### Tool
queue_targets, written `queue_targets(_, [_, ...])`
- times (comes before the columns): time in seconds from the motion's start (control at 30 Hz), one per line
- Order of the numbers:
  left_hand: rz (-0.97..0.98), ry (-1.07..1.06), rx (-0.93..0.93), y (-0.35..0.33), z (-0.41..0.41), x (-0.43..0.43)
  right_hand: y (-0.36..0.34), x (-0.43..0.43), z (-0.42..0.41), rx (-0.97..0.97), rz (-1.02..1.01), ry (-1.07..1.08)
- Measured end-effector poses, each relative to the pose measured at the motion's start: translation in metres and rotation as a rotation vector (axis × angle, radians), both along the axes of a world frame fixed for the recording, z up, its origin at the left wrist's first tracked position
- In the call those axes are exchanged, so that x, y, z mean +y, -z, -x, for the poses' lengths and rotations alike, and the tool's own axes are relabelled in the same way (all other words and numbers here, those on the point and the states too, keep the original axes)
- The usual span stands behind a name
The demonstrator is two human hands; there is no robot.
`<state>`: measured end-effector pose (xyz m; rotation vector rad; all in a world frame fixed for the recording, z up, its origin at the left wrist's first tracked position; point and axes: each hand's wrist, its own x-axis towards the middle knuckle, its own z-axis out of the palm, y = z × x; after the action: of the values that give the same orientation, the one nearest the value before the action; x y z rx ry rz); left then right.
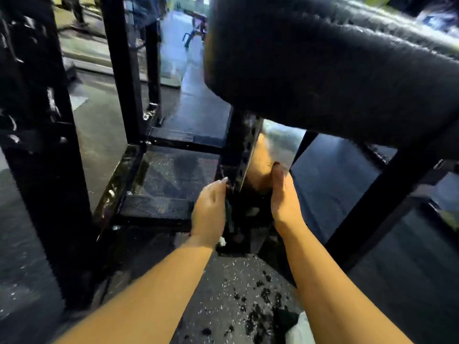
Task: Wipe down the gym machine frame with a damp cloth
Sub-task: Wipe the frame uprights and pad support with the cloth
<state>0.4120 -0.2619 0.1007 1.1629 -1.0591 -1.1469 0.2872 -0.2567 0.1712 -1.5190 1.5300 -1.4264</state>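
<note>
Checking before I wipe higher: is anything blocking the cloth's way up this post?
Nothing visible blocks it. The left hand and right hand hold the dark cloth low on the post; its holed face is bare up to the pad.

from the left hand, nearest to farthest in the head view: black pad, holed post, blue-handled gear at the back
1. Holed post: right at the left hand, which grips a dark cloth against its lower part.
2. Black pad: above, over the post.
3. Blue-handled gear: far back, across the floor.
</note>
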Motion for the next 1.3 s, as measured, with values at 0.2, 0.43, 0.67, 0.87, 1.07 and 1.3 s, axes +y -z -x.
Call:
queue_targets(0.2, [-0.276, 0.044, -0.045, 0.036, -0.018, 0.009, 0.011, 0.006, -0.019, -0.049, -0.122, 0.243])
queue_targets(0.43, [-0.033, 0.129, -0.032, 0.025, -0.025, 0.006, 0.010, 0.014, -0.055, -0.089, -0.020, 0.452])
queue_targets(0.67, [-0.055, 0.278, 0.098, -0.031, -0.031, -0.027, 0.003, 0.021, -0.084, 0.156, -0.030, 0.563])
queue_targets(0.87, [0.151, 0.630, -0.307, -0.021, -0.028, -0.085, 0.007, 0.022, -0.085, 0.303, -0.054, 0.668])
queue_targets(1.07, [0.430, 0.919, -0.790, -0.009, -0.037, -0.110, 0.010, 0.011, -0.101, 0.287, -0.019, 0.702])
queue_targets(1.3, [0.203, 0.550, -0.881, 0.004, -0.008, -0.142, 0.021, 0.021, -0.090, 0.367, -0.023, 0.654])
